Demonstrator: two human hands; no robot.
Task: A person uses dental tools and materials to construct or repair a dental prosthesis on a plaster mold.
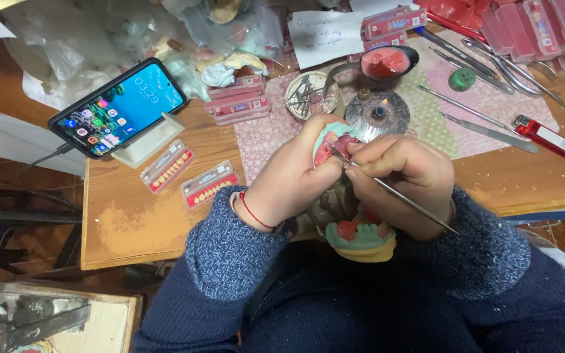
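My left hand (295, 176) has its grip closed around the dental model (332, 138), above the tabletop (132, 222) edge. My right hand (403, 180) pinches the metal instrument (400, 196), tip on pink wax. Risk: the lit burner (378, 112) sits just beyond; drifting forward could scorch fingers or soften wax.

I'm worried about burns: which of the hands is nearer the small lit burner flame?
Right. The right hand sits just below the small lit burner flame; the left hand lies farther off, down to its left.
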